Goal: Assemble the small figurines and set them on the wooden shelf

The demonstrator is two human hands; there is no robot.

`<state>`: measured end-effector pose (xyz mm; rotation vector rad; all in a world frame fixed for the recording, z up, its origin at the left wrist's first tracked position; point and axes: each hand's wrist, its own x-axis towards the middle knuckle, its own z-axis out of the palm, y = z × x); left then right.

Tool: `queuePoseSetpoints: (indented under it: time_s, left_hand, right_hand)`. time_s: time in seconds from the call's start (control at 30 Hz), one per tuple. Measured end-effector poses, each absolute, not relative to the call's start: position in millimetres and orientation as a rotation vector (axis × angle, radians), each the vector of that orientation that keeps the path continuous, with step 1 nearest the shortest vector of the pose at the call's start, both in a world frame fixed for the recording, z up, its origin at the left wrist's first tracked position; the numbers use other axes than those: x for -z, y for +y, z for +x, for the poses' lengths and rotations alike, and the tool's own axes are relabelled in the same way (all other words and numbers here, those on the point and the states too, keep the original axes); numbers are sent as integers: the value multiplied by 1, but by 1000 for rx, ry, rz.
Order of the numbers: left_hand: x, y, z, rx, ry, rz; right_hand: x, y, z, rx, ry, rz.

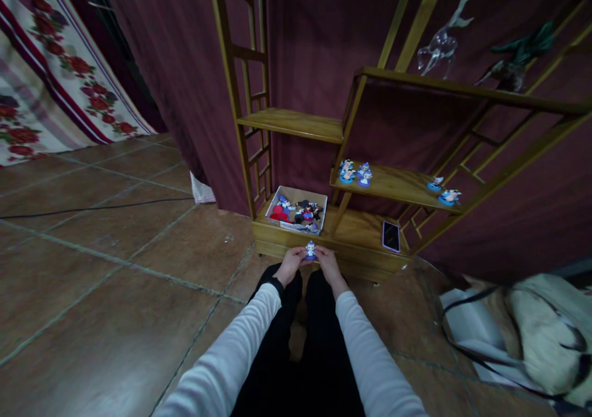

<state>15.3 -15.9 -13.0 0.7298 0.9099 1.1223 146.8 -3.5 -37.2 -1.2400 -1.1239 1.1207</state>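
Holds purple-and-white figurine (pixel 311 250) upright between left hand (pixel 292 263) and right hand (pixel 327 261), both pinched closed against its sides.

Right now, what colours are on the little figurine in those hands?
The figurine is white and purple, seen best in the head view.

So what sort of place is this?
It looks like a room in someone's home, though I can't be sure: there are wooden shelves with toy figures on them, and a flowered cloth hanging nearby.
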Motion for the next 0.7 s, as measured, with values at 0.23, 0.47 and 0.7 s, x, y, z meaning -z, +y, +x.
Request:
queuePoseSetpoints:
  time_s: [0.23, 0.47, 0.7]
  left_hand:
    - [14, -15, 16, -1131, 928, 731]
    - [10, -17, 19, -1164, 921, 702]
    - [9, -22, 21, -1274, 958, 700]
  right_hand:
    - [35, -4, 147, -1129, -1168, -1253]
    - [32, -4, 144, -1100, -1069, -1270]
    - [29, -6, 140, -1067, -1033, -1305]
